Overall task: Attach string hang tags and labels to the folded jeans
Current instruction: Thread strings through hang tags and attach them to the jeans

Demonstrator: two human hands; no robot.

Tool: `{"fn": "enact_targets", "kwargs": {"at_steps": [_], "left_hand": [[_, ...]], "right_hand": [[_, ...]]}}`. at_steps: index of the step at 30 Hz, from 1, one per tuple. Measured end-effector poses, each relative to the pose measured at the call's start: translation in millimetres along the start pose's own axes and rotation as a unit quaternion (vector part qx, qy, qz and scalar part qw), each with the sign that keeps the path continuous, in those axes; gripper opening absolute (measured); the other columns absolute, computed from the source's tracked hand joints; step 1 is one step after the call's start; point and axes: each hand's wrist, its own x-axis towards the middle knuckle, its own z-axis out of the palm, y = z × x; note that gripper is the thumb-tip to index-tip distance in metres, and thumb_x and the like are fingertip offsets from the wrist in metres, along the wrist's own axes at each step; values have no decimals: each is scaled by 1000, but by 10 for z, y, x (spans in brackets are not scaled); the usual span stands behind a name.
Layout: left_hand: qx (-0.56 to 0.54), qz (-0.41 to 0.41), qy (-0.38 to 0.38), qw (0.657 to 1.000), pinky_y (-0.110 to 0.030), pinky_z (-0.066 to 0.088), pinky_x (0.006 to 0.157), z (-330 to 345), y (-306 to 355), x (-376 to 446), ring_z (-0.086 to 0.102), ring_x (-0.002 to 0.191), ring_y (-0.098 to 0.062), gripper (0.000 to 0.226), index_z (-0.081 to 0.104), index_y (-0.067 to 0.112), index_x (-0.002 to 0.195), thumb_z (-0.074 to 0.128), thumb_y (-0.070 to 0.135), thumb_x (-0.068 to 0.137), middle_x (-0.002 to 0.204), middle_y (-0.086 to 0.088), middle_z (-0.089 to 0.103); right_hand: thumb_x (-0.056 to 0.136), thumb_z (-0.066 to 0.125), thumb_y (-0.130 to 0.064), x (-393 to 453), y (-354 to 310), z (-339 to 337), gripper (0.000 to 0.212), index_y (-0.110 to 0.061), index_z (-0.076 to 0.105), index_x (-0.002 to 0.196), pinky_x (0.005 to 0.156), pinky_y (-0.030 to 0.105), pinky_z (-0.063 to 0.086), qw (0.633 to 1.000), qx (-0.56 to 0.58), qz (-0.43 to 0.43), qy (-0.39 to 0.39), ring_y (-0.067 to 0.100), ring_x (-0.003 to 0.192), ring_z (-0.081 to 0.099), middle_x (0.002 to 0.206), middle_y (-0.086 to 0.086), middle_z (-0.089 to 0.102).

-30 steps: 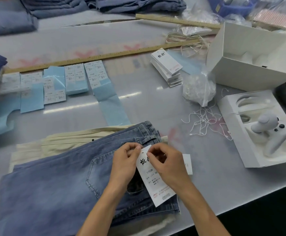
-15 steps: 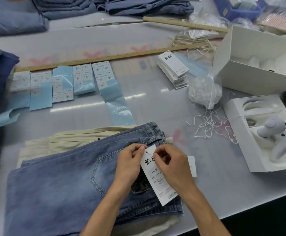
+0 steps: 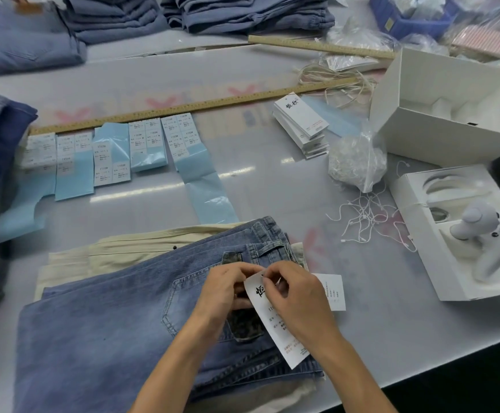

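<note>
Folded blue jeans (image 3: 108, 329) lie at the table's near edge on top of a cream pair (image 3: 114, 257). A white hang tag (image 3: 275, 332) with black print lies over the jeans' waistband and back pocket. My left hand (image 3: 227, 290) pinches the tag's top left corner. My right hand (image 3: 296, 299) pinches its top edge from the right, fingers curled over it. The string is hidden between my fingers. A second white tag (image 3: 333, 292) peeks out behind my right hand.
Label sheets on blue backing (image 3: 141, 147) lie in a row by a wooden ruler (image 3: 183, 107). A stack of hang tags (image 3: 302, 123), a bag of strings (image 3: 354, 162), loose strings (image 3: 368, 219) and two white boxes (image 3: 439, 114) sit right. Stacked jeans (image 3: 242, 10) line the far edge.
Both hands have closed in on the tag's top edge, with my right fingers now over its top. The view has drifted slightly; the jeans have not moved.
</note>
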Motion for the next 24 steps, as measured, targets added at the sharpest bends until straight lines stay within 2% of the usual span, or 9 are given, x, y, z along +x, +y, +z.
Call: {"fn": "enact_targets", "kwargs": {"at_steps": [4, 7, 9, 11, 16, 21, 24], "left_hand": [[-16, -22, -73, 997, -29, 60, 74, -177, 15, -27, 74, 98, -28, 50, 81, 8, 101, 35, -9, 91, 104, -19, 76], [18, -13, -112, 993, -24, 57, 80, -262, 13, -45, 74, 102, -24, 32, 80, 11, 107, 56, -6, 95, 106, -16, 77], [47, 17, -110, 993, -24, 57, 80, -272, -2, -61, 74, 100, -24, 19, 80, 13, 107, 72, 5, 92, 104, -13, 78], [60, 43, -76, 994, -25, 57, 81, -241, -13, -68, 75, 98, -23, 16, 82, 15, 102, 77, 11, 88, 101, -10, 79], [11, 39, -41, 998, -26, 59, 79, -141, -74, -65, 75, 97, -24, 15, 82, 12, 98, 68, 7, 94, 101, -13, 78], [-15, 20, -92, 995, -30, 59, 86, -146, -151, -82, 73, 106, -25, 20, 81, 14, 106, 71, 21, 89, 111, -12, 77], [6, 30, -91, 995, -37, 60, 87, -128, -207, -75, 74, 101, -29, 18, 80, 15, 102, 73, 23, 88, 106, -15, 77]], "right_hand": [[94, 68, -26, -32, -3, 0, 8, -31, 64, 90, 66, 20, 48, 1000, -2, -3, -5, 5, 75, 58, 86, -18, 62], [93, 69, -25, -52, -1, -7, 10, -33, 63, 90, 67, 18, 48, 1000, 0, -4, -10, 4, 77, 59, 88, -18, 62], [92, 70, -25, -66, -12, -4, 13, -34, 61, 90, 67, 15, 46, 1000, 1, -7, -11, 3, 78, 59, 88, -18, 62], [91, 70, -25, -81, -31, 5, 13, -34, 61, 90, 66, 13, 45, 1000, -9, -10, -6, 1, 76, 58, 87, -19, 61], [91, 69, -24, -117, -72, -1, 7, -28, 64, 91, 68, 27, 51, 999, -40, -20, 7, 5, 71, 55, 85, -16, 62], [91, 69, -26, -192, -87, -36, 7, -29, 63, 90, 71, 24, 47, 997, -77, -28, 15, 2, 72, 52, 83, -17, 61], [91, 69, -28, -249, -91, -32, 8, -31, 61, 92, 71, 19, 45, 996, -86, -24, 5, 1, 71, 50, 83, -18, 60]]}}
